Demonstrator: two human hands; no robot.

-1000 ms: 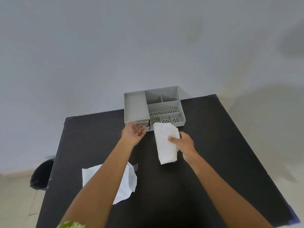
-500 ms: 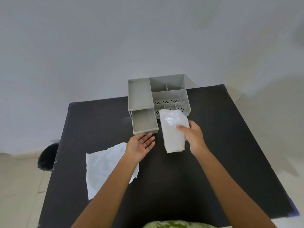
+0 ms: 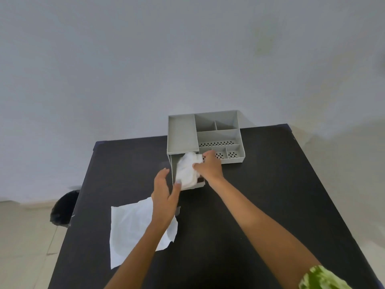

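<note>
White packet crumpled in open drawer, frame centre — right hand grips its right edge, fingers curled. Left hand open, just left of drawer, thumb at packet's near end. Organizer behind, on desk; white sheet lower left.

looking like a plain, sparsely furnished indoor room, home or small office, without telling which. showing a bare pale wall filling the upper half of the frame, a black-topped table taking up the lower half, a grey desk organiser at its far edge near the centre, pale floor tiles at lower left and a black-lined bin standing there beside the table.
</note>
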